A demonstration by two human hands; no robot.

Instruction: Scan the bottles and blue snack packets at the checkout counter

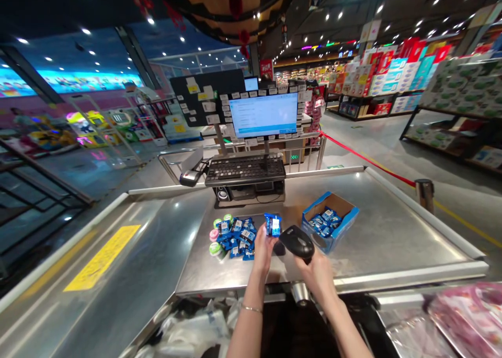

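Note:
My left hand [263,249] is closed on a small blue snack packet [273,224], held up with its white label facing me. My right hand [317,268] grips a black handheld barcode scanner [298,240], whose head sits just right of the packet. To the left of my left hand, a pile of blue packets [239,237] lies on the steel checkout counter [384,237], with a few round green and pink cups [215,236] beside it. A blue cardboard box [330,219] holding more blue packets stands just beyond the scanner.
A black keyboard [245,169] and a lit monitor [263,115] stand at the counter's far side. A card reader [190,177] sits left of the keyboard. White plastic bags [196,326] hang below the counter's near edge. Pink packaged goods [466,308] lie at bottom right. Store shelves [451,96] fill the right.

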